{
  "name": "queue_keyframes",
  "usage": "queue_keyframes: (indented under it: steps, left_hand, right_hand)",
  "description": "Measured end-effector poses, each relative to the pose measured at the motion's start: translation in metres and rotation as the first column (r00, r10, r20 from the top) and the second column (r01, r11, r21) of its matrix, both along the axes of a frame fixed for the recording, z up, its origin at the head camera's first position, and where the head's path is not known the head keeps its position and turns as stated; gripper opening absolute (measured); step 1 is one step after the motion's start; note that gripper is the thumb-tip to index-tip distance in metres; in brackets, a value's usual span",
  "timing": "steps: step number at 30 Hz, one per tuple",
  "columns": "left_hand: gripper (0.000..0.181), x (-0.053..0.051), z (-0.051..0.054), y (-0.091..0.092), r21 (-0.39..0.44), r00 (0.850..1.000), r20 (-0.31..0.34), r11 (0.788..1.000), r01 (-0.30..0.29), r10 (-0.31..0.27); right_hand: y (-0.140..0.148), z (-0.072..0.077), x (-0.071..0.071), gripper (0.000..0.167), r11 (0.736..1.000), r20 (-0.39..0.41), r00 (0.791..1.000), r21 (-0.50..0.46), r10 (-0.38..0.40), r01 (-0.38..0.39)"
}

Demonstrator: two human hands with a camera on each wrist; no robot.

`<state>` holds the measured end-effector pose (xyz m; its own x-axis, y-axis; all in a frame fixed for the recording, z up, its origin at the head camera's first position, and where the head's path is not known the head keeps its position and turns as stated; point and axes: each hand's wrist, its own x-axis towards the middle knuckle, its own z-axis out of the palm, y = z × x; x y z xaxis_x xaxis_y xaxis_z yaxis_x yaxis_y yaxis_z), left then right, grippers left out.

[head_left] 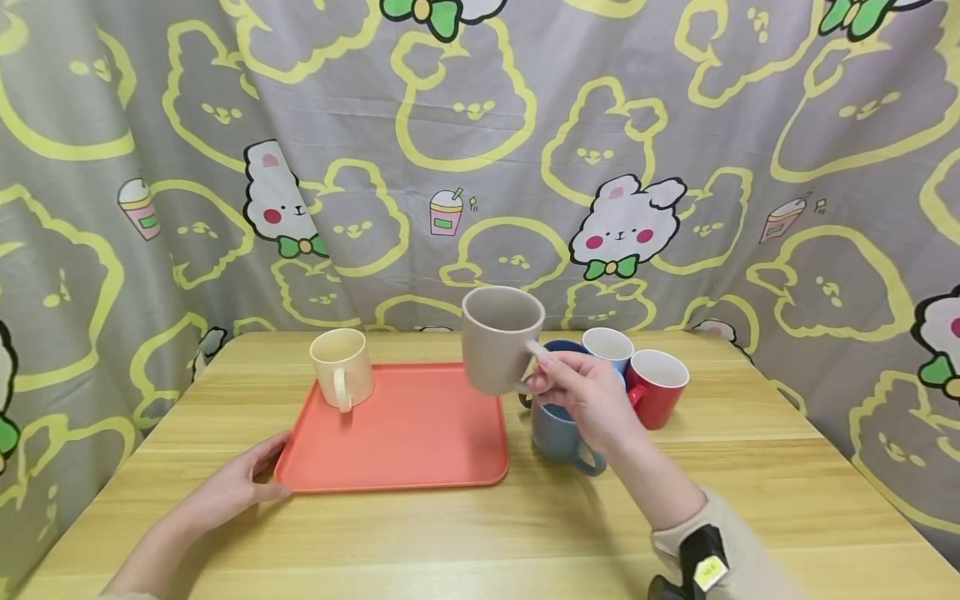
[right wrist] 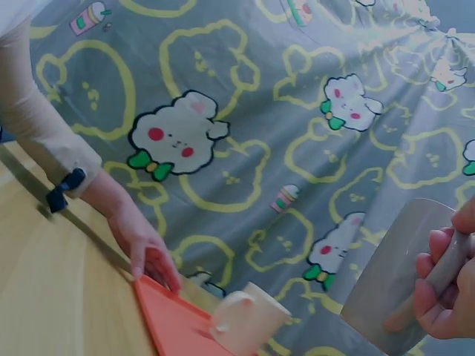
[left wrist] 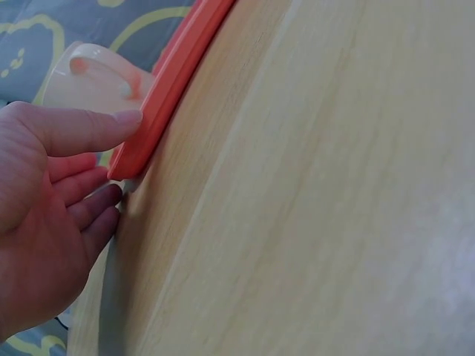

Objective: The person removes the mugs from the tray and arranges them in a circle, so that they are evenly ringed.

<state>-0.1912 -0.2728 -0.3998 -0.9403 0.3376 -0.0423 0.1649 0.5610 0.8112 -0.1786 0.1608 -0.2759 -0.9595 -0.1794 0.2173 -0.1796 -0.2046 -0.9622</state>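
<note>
A grey mug (head_left: pixel 495 346) is held up by its handle in my right hand (head_left: pixel 588 396), over the right edge of the red tray (head_left: pixel 405 433). The right wrist view shows fingers curled round the handle of that grey mug (right wrist: pixel 393 274). My left hand (head_left: pixel 232 487) touches the tray's near left corner; in the left wrist view the left hand (left wrist: pixel 59 193) has its thumb on the tray rim (left wrist: pixel 159 104), fingers loosely bent beside it. On the tray's far left part stands a cream mug (head_left: pixel 341 367).
Right of the tray, several mugs stand close together: a blue-grey mug (head_left: pixel 555 437), a dark blue one partly hidden by my hand, a white-rimmed one (head_left: pixel 609 343) and a red mug (head_left: pixel 660 392). A patterned curtain (head_left: pixel 480 192) hangs behind the wooden table (head_left: pixel 420 550).
</note>
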Motion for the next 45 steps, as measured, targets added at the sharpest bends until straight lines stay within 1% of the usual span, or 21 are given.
queue_keyframes:
  steps: [4,8,12,14,18,23,27,29,33,36,41,45]
  left_hand:
    - [0.087,0.000,0.001,0.000,-0.013,1.000,0.004,1.000,-0.003,0.003]
    - [0.087,0.001,0.001,0.000,-0.029,1.000,0.014,1.000,-0.003,0.003]
    - [0.087,0.001,0.002,0.000,-0.017,1.000,0.015,1.000,0.001,0.000]
    - [0.087,0.001,0.002,0.000,-0.011,1.000,0.013,1.000,0.001,0.000]
    - [0.087,0.001,0.003,-0.001,-0.015,1.000,0.011,1.000,-0.001,0.001]
    - [0.087,0.001,0.003,-0.001,-0.018,1.000,0.017,1.000,0.004,-0.003]
    - [0.087,0.001,0.002,-0.002,-0.024,1.000,0.021,1.000,0.007,-0.006]
    - [0.087,0.001,0.001,-0.002,-0.023,1.000,0.023,1.000,0.008,-0.008]
    - [0.087,0.000,0.000,-0.002,-0.015,1.000,0.027,1.000,0.011,-0.010]
    - [0.087,0.000,-0.001,-0.002,-0.010,1.000,0.022,1.000,0.009,-0.009]
    - [0.087,-0.001,-0.002,-0.003,-0.017,1.000,0.004,1.000,0.006,-0.006]
    - [0.087,-0.001,-0.002,-0.003,-0.021,1.000,0.005,1.000,0.004,-0.004]
  right_hand:
    - [0.023,0.001,0.004,0.024,1.000,-0.054,0.998,-0.018,0.012,-0.013]
    - [0.045,0.002,0.011,0.026,0.997,-0.117,0.993,-0.077,0.009,-0.018]
    - [0.067,0.003,0.019,0.027,0.991,-0.147,0.989,-0.132,-0.027,0.008]
    - [0.077,0.001,0.023,0.027,0.989,-0.152,0.987,-0.144,-0.048,0.026]
    - [0.097,-0.004,0.031,0.028,0.985,-0.156,0.984,-0.159,-0.086,0.061]
    - [0.118,-0.014,0.039,0.032,0.983,-0.158,0.981,-0.164,-0.111,0.085]
    - [0.132,-0.021,0.045,0.032,0.982,-0.164,0.981,-0.172,-0.106,0.078]
    - [0.139,-0.024,0.048,0.033,0.981,-0.175,0.980,-0.182,-0.093,0.061]
    - [0.151,-0.031,0.054,0.035,0.973,-0.179,0.978,-0.220,-0.109,0.068]
    - [0.159,-0.037,0.059,0.035,0.965,-0.163,0.976,-0.243,-0.142,0.100]
    - [0.170,-0.048,0.064,0.036,0.965,-0.134,0.978,-0.229,-0.158,0.125]
    - [0.175,-0.060,0.068,0.035,0.966,-0.085,0.981,-0.211,-0.173,0.151]
